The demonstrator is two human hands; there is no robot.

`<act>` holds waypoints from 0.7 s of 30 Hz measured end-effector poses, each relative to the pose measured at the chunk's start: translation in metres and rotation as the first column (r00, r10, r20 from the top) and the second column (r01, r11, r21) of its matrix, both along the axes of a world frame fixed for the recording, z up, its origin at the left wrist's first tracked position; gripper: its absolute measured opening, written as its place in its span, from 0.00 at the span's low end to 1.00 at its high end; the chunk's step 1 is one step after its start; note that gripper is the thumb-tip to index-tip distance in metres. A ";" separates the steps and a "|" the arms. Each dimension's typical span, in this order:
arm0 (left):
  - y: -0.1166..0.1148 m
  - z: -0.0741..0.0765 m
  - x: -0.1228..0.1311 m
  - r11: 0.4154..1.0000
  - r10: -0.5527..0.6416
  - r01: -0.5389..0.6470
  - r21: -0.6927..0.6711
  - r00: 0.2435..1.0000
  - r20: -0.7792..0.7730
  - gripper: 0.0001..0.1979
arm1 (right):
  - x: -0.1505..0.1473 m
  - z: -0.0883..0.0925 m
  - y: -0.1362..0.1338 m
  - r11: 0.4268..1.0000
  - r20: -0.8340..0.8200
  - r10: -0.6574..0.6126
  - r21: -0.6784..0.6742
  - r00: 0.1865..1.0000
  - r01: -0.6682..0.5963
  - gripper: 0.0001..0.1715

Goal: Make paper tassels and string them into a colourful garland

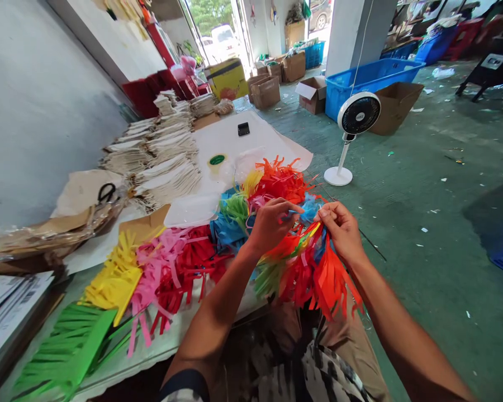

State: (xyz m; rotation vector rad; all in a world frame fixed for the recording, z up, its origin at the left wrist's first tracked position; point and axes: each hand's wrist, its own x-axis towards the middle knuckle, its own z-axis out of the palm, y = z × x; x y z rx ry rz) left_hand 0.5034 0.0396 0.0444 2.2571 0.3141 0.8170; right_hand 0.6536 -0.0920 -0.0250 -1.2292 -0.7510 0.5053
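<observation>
The tassels hang btw. the two hands and below them, over the person's lap at the table edge; their long axis goes down from the pinch of the R hand, w/ the orange ends falling under its wrist, so the R hand is the nearer one. This hand is nearly closed, thumb against bent fingers, and it has hold of the tassels at their upper end. The L hand is half curled, its index finger pointing to the blue tuft, which lies in the gap btw. the hands; whether it grips smth. I cannot tell, bc. the fingers hide it. Just beyond the hands is the red pile, on the table. As for containers: the clear tray is on the table, left of the L hand, and I see nothing certain in it. On the floor, behind the fan, stands the blue crate, contents not visible to me; next to it is the carton w/ flaps open. The far blue bin, upper right, has whitish stuff heaped on top.
</observation>
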 end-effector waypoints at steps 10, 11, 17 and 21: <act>-0.002 -0.002 -0.003 0.964 -0.125 0.108 -0.245 0.991 -0.055 0.10 | -0.011 0.017 -0.002 0.992 0.189 0.123 -0.037 0.974 -0.118 0.18; -0.001 -0.002 -0.004 0.943 -0.131 0.117 -0.312 0.991 -0.024 0.12 | -0.010 0.016 -0.002 0.987 0.173 0.162 -0.042 0.971 -0.157 0.18; 0.002 -0.004 -0.007 0.844 -0.107 0.118 -0.524 0.993 0.052 0.18 | -0.013 0.004 0.000 0.982 0.307 0.181 -0.114 0.934 -0.153 0.18; 0.009 -0.008 -0.017 0.813 0.066 -0.008 -0.582 0.995 0.079 0.17 | -0.014 0.001 0.001 0.986 0.339 0.138 -0.137 0.931 -0.096 0.17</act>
